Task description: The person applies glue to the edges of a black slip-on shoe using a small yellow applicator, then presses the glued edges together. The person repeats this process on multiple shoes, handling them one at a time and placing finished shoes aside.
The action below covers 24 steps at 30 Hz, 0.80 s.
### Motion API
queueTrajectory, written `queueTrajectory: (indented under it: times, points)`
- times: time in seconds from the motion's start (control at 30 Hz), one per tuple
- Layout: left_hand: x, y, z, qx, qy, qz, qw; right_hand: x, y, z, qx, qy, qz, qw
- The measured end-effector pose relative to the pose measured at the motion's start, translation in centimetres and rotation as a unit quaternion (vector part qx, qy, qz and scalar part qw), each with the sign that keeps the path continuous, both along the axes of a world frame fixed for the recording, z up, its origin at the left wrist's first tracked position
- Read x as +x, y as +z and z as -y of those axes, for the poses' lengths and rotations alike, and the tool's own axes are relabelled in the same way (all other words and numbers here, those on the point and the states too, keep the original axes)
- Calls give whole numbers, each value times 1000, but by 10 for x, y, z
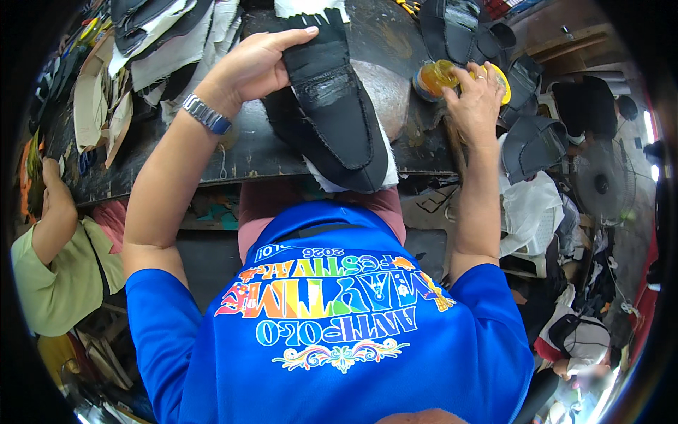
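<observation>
My left hand (265,67) grips the upper end of a black shoe upper (335,113), its thumb laid across the dark strip. White lining (387,152) shows along the piece's edge, and it hangs slightly over the near table edge. At the right, my right hand (479,95) has its fingers bent beside an open jar of amber glue (432,79). Thumb and index finger reach the jar's right side. A yellow round lid or can (503,86) shows just past the fingers. What the fingers pinch, if anything, is hidden.
The worn dark table (244,152) carries more black shoe uppers (452,28) at the far right and white-lined pieces (176,60) at the far left. Other uppers (533,145) lie beyond its right edge. A co-worker's arm (56,212) is at the left; a fan (600,184) stands right.
</observation>
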<state>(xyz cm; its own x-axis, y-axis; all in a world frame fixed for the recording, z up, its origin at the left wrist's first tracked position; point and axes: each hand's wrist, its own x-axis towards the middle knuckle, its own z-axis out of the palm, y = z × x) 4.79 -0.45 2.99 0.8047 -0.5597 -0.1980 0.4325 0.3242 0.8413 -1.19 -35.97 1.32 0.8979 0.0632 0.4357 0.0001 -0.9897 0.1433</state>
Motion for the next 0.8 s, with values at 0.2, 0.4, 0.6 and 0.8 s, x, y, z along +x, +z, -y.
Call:
queueTrajectory:
  times: [0.2, 0.4, 0.6, 0.8]
  points:
    - [-4, -3, 4, -29, 34, -62, 997, 9, 8, 2, 34, 23, -24, 999]
    - [-15, -7, 14, -33, 69, -87, 993, -9, 19, -48, 289, 147, 67, 944]
    - [-22, -13, 25, -62, 66, -111, 990, -31, -28, -133, 516, 265, 16, 814]
    - [-21, -19, 27, -82, 70, -115, 987, -35, -35, -142, 457, 236, 34, 857]
